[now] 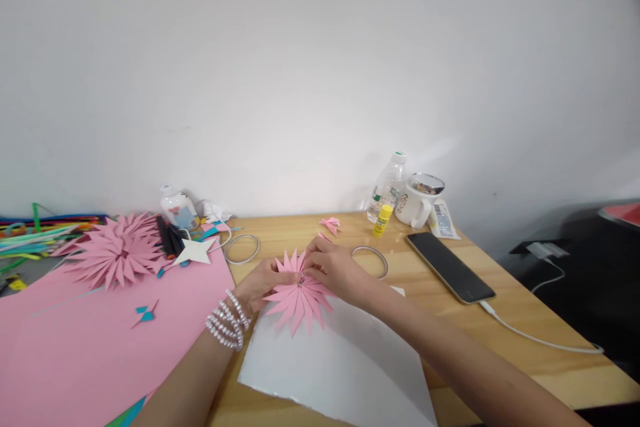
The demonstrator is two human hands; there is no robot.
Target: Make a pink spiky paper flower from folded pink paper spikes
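A pink folded-paper flower with many pointed petals is held over a white board. My left hand grips it from the left side, thumb lying on the petals near the centre. Bead bracelets circle the left wrist. My right hand is closed at the flower's upper right, fingertips pinched close to its centre. Whether something small sits between those fingertips cannot be made out. Beyond the hands lies a small pink folded piece.
At left, pink paper flowers and a white paper star lie by a pink sheet. Metal rings, a yellow glue stick, a water bottle, a white mug and a phone with its cable are around.
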